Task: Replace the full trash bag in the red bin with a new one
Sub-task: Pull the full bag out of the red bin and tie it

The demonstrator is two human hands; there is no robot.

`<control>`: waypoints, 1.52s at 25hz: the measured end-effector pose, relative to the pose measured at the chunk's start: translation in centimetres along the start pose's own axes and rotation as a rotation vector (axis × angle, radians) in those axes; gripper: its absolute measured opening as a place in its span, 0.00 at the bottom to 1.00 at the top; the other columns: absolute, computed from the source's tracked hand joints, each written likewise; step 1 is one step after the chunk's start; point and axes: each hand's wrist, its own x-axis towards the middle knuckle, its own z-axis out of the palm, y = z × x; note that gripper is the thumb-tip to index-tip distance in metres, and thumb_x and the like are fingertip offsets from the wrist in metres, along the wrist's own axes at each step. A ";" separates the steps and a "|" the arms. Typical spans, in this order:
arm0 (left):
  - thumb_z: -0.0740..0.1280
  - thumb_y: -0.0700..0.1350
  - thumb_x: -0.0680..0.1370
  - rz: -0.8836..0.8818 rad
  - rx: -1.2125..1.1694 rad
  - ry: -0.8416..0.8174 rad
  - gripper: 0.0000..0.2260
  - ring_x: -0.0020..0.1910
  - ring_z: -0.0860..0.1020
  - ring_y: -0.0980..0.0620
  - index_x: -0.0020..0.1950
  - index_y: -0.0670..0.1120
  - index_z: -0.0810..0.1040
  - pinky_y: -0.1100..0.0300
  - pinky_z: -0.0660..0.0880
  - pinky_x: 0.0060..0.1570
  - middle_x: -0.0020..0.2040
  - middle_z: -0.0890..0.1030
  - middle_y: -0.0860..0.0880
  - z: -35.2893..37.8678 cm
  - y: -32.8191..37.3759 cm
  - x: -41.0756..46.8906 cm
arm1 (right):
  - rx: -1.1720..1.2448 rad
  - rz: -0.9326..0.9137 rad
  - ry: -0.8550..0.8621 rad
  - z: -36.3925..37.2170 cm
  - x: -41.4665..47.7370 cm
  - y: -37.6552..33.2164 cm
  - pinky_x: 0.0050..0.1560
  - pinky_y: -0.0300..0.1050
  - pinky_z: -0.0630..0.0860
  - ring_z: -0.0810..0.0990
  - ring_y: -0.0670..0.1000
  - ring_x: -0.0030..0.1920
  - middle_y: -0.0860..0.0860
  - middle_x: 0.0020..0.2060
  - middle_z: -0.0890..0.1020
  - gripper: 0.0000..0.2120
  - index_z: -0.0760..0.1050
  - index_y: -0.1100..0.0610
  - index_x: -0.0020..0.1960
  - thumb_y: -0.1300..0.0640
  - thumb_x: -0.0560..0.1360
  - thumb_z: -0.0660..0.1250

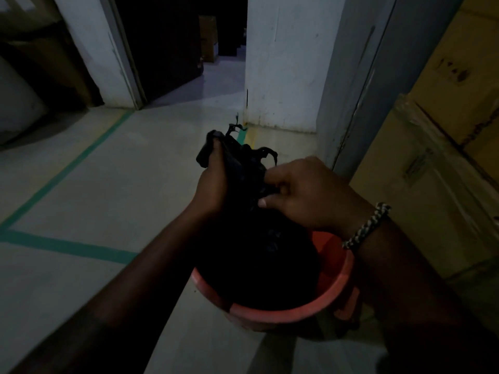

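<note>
Two bare forearms reach in from the bottom edge, the right one wearing a braided bracelet [367, 225] at the wrist. The left hand [213, 182] is curled round the gathered top of a black trash bag [256, 255], a wad of plastic sticking out above its fist. The right hand [305, 195] pinches the folds of the bag's neck just beside it, thumb pressed against the plastic. Loose ends of the bag's mouth curl up between and beyond the two hands.

The bag's full body sits inside the red bin [283, 311], hiding most of its inside; only the near rim and part of the right inner wall show. The bin stands on a pale concrete floor [108, 184]. Left of the bin, green tape lines [67, 245] cross the floor. Right of the bin are stacked cardboard boxes [445, 157], close by it. Beyond the bin rise a grey door frame [351, 76] and a white pillar [283, 63], with a dark doorway [162, 36] further left.
</note>
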 end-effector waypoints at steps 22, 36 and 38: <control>0.72 0.51 0.69 0.640 0.701 -0.003 0.08 0.37 0.79 0.64 0.39 0.47 0.80 0.61 0.76 0.37 0.37 0.82 0.53 1.1 0.0 -1.5 | 0.434 0.245 -0.065 1.8 0.3 -0.2 0.30 0.52 0.81 0.84 0.58 0.28 0.54 0.26 0.82 0.11 0.80 0.59 0.42 0.61 0.80 0.63; 0.69 0.30 0.77 0.238 0.846 -0.414 0.16 0.49 0.76 0.65 0.58 0.48 0.75 0.67 0.73 0.58 0.53 0.77 0.58 -1.6 -2.8 2.7 | 0.648 0.362 0.201 3.4 0.7 1.6 0.27 0.55 0.79 0.82 0.64 0.29 0.62 0.28 0.81 0.14 0.80 0.64 0.38 0.58 0.78 0.67; 0.78 0.35 0.70 0.238 0.873 -0.646 0.19 0.52 0.78 0.68 0.53 0.52 0.77 0.68 0.74 0.57 0.50 0.80 0.62 -2.4 -4.2 1.9 | 0.704 0.390 0.240 3.2 0.9 1.9 0.28 0.57 0.77 0.81 0.68 0.30 0.65 0.30 0.81 0.12 0.80 0.63 0.39 0.57 0.78 0.68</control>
